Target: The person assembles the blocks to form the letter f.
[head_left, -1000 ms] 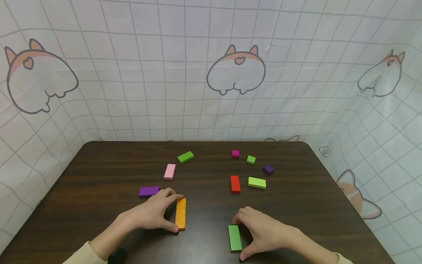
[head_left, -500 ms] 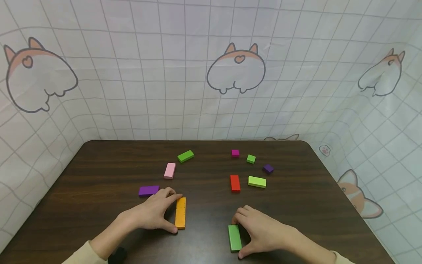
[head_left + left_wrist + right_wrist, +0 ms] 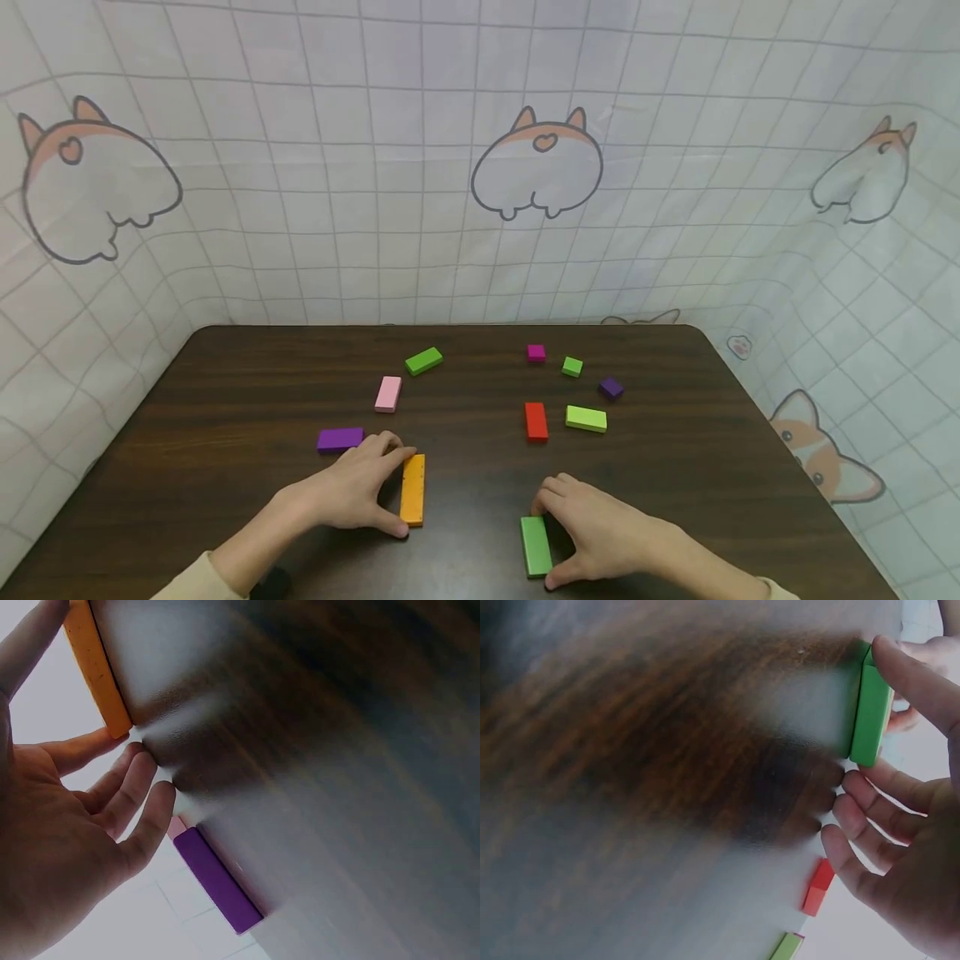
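Lengthwise between the thumb and index finger of my left hand (image 3: 356, 492) lies an orange block (image 3: 412, 490), long and flat on the table. Its two ends meet those fingertips, as the orange block (image 3: 97, 667) in the left wrist view also shows. My right hand (image 3: 596, 529) pinches a green block (image 3: 536, 547) the same way, thumb at the near end and index finger at the far end. In the right wrist view the other fingers of the right hand (image 3: 900, 832) reach down to the tabletop beside the green block (image 3: 871, 712). A purple block (image 3: 340, 440) lies just behind the left hand.
On the dark wooden table (image 3: 225, 383) lie a pink block (image 3: 387, 394), a darker green block (image 3: 423, 361), a red block (image 3: 536, 422) and a lime block (image 3: 586, 419). Farther back are small magenta (image 3: 536, 353), green (image 3: 572, 367) and dark purple (image 3: 611, 388) blocks. A patterned curtain (image 3: 420, 208) surrounds the table.
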`<control>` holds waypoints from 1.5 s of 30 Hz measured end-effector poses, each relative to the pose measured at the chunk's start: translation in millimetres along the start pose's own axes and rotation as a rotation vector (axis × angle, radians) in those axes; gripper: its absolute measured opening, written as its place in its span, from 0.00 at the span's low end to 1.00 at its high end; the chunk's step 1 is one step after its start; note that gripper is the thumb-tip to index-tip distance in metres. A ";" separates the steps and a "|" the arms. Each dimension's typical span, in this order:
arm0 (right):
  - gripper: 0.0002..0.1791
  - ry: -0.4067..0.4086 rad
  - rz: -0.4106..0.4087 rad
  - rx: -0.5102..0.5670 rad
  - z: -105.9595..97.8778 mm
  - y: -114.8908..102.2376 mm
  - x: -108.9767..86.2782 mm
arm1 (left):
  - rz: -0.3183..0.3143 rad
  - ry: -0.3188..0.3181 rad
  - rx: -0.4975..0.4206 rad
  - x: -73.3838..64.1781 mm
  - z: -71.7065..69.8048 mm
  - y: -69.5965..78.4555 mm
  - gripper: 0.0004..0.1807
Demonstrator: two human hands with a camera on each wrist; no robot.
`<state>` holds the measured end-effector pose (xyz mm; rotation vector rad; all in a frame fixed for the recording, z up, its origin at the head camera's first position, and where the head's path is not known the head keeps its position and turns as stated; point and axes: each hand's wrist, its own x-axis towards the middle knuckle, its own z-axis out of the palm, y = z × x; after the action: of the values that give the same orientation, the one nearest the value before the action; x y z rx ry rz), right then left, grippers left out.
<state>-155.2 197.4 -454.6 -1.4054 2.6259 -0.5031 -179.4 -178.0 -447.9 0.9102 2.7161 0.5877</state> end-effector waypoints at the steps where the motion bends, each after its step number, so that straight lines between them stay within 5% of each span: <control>1: 0.33 0.002 -0.001 0.001 0.1 0.6 -0.4 | 0.001 -0.001 0.003 0.5 0.2 0.2 0.54; 12: 0.28 0.010 0.046 0.065 -4.2 -1.4 1.2 | -0.009 -0.012 0.011 1.2 -1.0 0.4 0.53; 25: 0.29 0.045 0.036 0.030 -12.7 -12.6 26.4 | -0.012 -0.016 0.010 2.8 -2.9 2.0 0.52; 45: 0.30 0.007 0.054 -0.013 1.7 -25.9 54.5 | -0.011 -0.016 0.019 1.4 -1.7 0.8 0.52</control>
<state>-164.9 138.7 -444.6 -1.3346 2.6689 -0.4864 -180.7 -177.1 -446.2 0.9006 2.7149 0.5505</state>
